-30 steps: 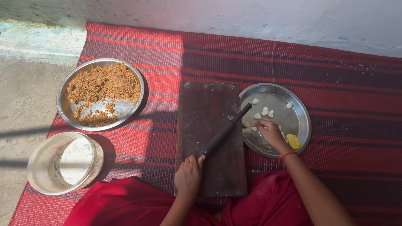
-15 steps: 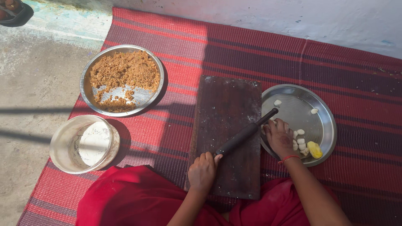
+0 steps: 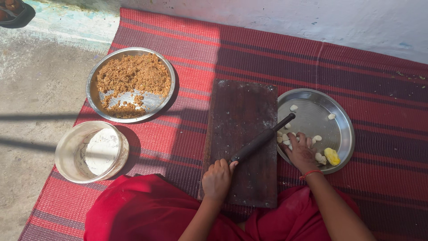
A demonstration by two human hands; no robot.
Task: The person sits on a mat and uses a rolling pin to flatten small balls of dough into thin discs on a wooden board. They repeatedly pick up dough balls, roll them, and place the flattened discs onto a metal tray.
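Note:
A dark wooden board (image 3: 243, 129) lies on the red striped mat in front of me. My left hand (image 3: 217, 179) grips the near end of a dark rolling pin (image 3: 262, 138), which slants across the board with its far tip over the rim of a steel plate (image 3: 345, 122). My right hand (image 3: 301, 151) rests palm down inside that plate, fingers on small white dough pieces (image 3: 317, 139). A yellow lump (image 3: 331, 156) lies in the plate beside my wrist, which wears a red thread.
A steel plate of brown crumbly filling (image 3: 131, 76) sits at the back left. A round container of white flour (image 3: 91, 151) stands near my left knee. The red mat (image 3: 374, 89) meets bare concrete floor (image 3: 31, 89) on the left and a white wall behind.
The view has shifted, so everything sits further right and lower in frame. My right hand stays in the steel plate among the white pieces; my left hand still holds the rolling pin.

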